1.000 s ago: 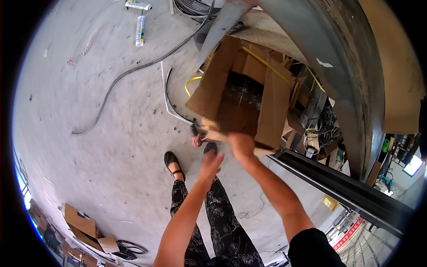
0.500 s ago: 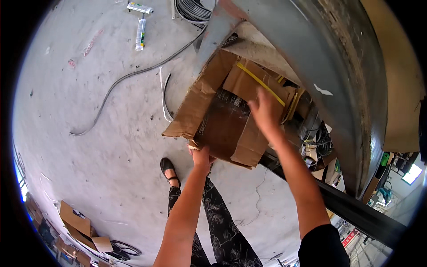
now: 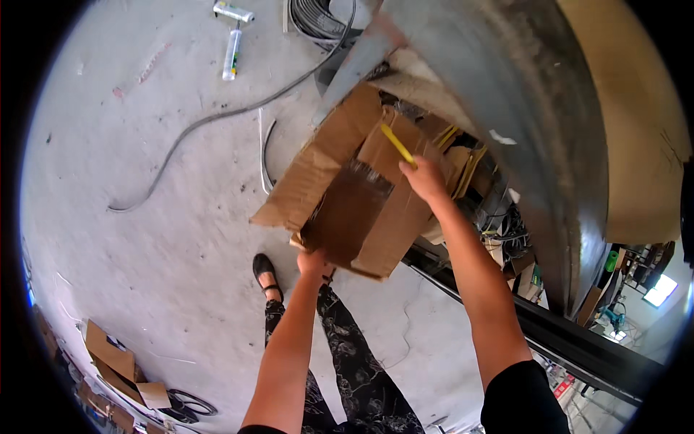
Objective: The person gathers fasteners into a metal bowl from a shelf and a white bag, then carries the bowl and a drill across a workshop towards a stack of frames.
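An open, worn cardboard box is tilted in front of me, its long flap spread out to the left. My left hand is closed on the box's near left corner. Over the box's right flap, my right hand is closed around the lower end of a flat yellow strip. The strip's other end points up and left across the cardboard. My fingertips on the strip are partly hidden.
Beside the box curves a large grey metal body, with tangled cables inside its opening. A black beam runs low on the right. A hose, sealant tubes and another carton lie on the concrete floor.
My right hand has closed on the yellow strip and the strip has turned steeper. The box, with my left hand on it, has shifted slightly left and down in view.
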The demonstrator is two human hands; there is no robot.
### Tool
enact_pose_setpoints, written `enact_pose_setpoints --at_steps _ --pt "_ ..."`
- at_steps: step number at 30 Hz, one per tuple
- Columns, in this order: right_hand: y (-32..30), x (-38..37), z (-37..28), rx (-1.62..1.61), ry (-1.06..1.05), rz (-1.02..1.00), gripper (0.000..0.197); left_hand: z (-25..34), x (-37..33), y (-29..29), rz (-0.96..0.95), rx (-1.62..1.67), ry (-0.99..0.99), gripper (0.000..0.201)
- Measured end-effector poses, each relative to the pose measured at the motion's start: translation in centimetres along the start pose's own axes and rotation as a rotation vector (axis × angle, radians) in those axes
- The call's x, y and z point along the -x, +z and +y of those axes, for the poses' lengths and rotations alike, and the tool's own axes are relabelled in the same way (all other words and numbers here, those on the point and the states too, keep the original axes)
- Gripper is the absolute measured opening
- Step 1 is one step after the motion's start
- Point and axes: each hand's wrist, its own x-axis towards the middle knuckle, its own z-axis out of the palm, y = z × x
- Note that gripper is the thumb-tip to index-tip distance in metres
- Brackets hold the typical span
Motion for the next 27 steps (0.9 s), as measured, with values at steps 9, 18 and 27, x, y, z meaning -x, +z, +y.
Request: enact_pose_setpoints --at_steps 9,18,27 --pt "4.0 22.6 -6.3 -0.435 0.259 -0.358 0.039 14.2 13.5 -23.7 0.150 -1.078 0.392 0.026" --pt "3.6 43.4 -16.5 -0.883 0.516 -0.451 0.032 23.9 24.4 -32.9 0.181 -1.520 0.221 0.032" --pt "-3.5 55.3 -20.5 -1.258 0.720 0.234 0.034 31.0 29.8 -23.3 -0.283 -1.616 0.817 0.033"
